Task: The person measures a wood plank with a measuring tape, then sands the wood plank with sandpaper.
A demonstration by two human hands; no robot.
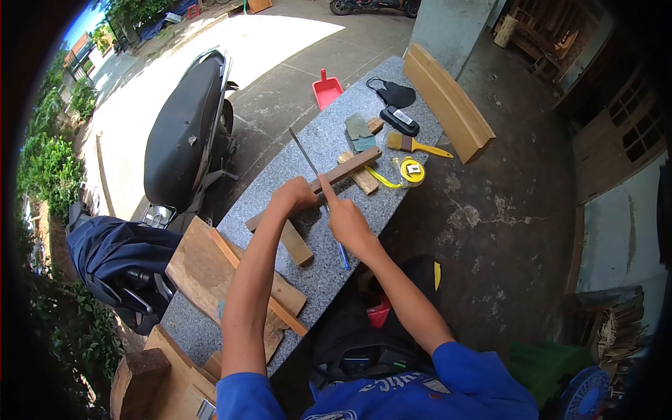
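Observation:
A long brown wooden strip [353, 163] lies across two short wooden blocks, a nearer block [296, 243] and a farther block [362, 179], on a speckled granite slab. My left hand [295, 194] is closed around the strip near its middle. Gripped in my right hand [348, 222] is a thin, dark, tapering metal tool that looks like a file [304, 149]. It crosses the strip and its tip points away from me. My right index finger stretches forward along it; its handle is hidden in my palm. A blue pen [344, 256] lies beside my right hand.
On the granite slab [255, 199] are a yellow tape measure [411, 170], a paintbrush [418, 145], a black case [400, 121], a black mask [392, 92] and sandpaper [358, 130]. A curved board [448, 105] stands along the far right edge. Wooden planks [203, 269] lie nearer left, beside a motorbike [187, 126].

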